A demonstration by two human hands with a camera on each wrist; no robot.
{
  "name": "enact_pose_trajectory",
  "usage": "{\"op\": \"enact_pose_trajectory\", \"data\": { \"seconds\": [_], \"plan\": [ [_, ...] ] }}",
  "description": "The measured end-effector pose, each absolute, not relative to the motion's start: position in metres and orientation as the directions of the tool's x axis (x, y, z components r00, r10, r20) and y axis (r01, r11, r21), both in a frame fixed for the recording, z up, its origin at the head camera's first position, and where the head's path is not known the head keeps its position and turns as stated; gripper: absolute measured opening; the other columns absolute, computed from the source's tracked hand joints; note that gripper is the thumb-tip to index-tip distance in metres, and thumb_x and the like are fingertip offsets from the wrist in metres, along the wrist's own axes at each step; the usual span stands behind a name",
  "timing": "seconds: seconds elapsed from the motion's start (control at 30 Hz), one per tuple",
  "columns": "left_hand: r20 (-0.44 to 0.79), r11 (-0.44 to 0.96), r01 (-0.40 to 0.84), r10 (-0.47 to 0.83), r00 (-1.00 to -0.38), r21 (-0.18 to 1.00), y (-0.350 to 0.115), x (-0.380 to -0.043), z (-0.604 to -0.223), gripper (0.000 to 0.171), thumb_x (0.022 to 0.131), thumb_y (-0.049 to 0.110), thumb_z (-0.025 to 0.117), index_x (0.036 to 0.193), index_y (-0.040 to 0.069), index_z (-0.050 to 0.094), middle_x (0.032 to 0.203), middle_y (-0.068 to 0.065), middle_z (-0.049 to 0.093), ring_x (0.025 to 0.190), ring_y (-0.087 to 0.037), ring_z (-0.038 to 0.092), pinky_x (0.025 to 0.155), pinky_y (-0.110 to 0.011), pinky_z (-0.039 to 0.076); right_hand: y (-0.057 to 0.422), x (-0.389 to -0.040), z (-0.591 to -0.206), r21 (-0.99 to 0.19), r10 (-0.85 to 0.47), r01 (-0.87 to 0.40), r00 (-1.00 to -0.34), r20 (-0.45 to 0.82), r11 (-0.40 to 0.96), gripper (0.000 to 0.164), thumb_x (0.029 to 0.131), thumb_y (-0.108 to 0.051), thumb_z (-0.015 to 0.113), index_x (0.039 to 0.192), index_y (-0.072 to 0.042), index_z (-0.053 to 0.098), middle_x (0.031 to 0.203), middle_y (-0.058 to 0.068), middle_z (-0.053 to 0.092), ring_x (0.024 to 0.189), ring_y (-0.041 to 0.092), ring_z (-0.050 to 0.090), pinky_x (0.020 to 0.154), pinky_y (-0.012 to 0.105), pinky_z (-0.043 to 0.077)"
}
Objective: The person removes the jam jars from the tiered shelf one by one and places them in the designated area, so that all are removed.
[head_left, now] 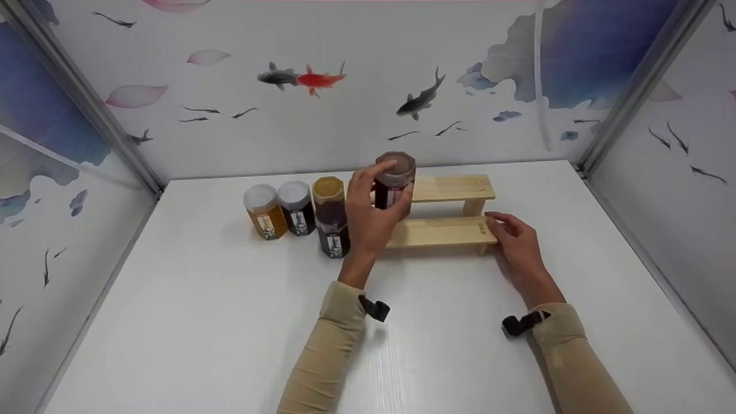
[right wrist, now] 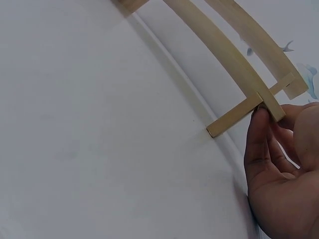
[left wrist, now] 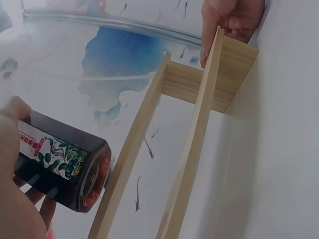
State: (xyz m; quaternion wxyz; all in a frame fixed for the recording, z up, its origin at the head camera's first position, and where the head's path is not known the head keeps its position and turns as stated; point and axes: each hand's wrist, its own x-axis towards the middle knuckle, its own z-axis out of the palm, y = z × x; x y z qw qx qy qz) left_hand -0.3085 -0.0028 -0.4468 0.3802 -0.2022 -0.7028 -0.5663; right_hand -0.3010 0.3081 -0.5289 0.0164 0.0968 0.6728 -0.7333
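My left hand (head_left: 371, 215) grips a dark jar (head_left: 391, 192) around its sides near the lid, raised over the left part of a two-step wooden rack (head_left: 443, 232). In the left wrist view the jar (left wrist: 65, 159) shows a leafy printed label, and its base overlaps the rack's upper board (left wrist: 134, 149). At the rack's right end, my right hand (head_left: 520, 247) pinches the lower board between thumb and fingers. The right wrist view shows those fingers (right wrist: 259, 144) under the board's end (right wrist: 274, 107), beside the leg (right wrist: 234, 117).
Left of the rack stand an amber jar (head_left: 266, 215), a dark jar with a pale lid (head_left: 297, 210), a yellow-lidded jar (head_left: 328, 188) and another dark jar (head_left: 333, 233) in front of it. Printed panels wall the white table (head_left: 230, 322) at back and sides.
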Motion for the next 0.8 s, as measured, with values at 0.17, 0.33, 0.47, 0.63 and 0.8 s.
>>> {"op": "enact_pose_trajectory", "data": {
  "seconds": [0.17,0.33,0.47,0.63,0.8],
  "plan": [
    [0.791,0.29,0.739,-0.157,-0.591,0.609,-0.023,-0.306,-0.44,0.045,0.094,0.026,0.086,0.136,0.022,0.072,0.133,-0.005,0.067,0.118,-0.019,0.066,0.094,-0.037,0.06,0.308,-0.301,-0.53,-0.986,0.109,0.152,-0.981,-0.159,-0.069,0.058,0.105,-0.04,0.071,0.154,-0.01,0.058,0.132,0.006,0.063,0.116,0.012,0.069,0.096,0.02,0.06],
    [0.786,0.338,0.715,-0.161,-0.597,0.612,-0.05,-0.3,-0.437,0.047,0.095,0.028,0.086,0.139,0.022,0.07,0.135,-0.006,0.065,0.122,-0.017,0.064,0.094,-0.039,0.062,0.308,-0.3,-0.531,-0.983,0.109,0.164,-0.979,-0.173,-0.086,0.058,0.105,-0.04,0.072,0.154,-0.011,0.058,0.133,0.006,0.063,0.117,0.013,0.069,0.096,0.02,0.06],
    [0.785,0.378,0.696,-0.171,-0.595,0.61,-0.074,-0.295,-0.437,0.048,0.094,0.029,0.086,0.139,0.022,0.07,0.134,-0.005,0.065,0.12,-0.016,0.063,0.094,-0.04,0.061,0.308,-0.301,-0.532,-0.98,0.106,0.156,-0.98,-0.169,-0.123,0.055,0.104,-0.037,0.073,0.151,-0.011,0.061,0.133,0.008,0.063,0.117,0.014,0.069,0.096,0.021,0.06],
    [0.795,0.426,0.679,-0.2,-0.573,0.597,-0.102,-0.289,-0.435,0.048,0.092,0.023,0.089,0.136,0.017,0.072,0.131,-0.008,0.067,0.119,-0.019,0.063,0.097,-0.042,0.059,0.308,-0.301,-0.532,-0.985,0.109,0.145,-0.982,-0.156,-0.097,0.054,0.105,-0.037,0.072,0.151,-0.011,0.06,0.132,0.006,0.063,0.118,0.014,0.069,0.097,0.021,0.06],
    [0.777,0.466,0.632,-0.246,-0.58,0.619,-0.121,-0.272,-0.424,0.047,0.09,0.012,0.089,0.133,0.007,0.072,0.129,-0.016,0.067,0.12,-0.024,0.064,0.097,-0.045,0.058,0.309,-0.3,-0.531,-0.987,0.125,0.158,-0.979,-0.161,-0.037,0.056,0.105,-0.041,0.071,0.153,-0.013,0.06,0.132,0.003,0.063,0.118,0.012,0.068,0.096,0.019,0.059]
  ]
}}
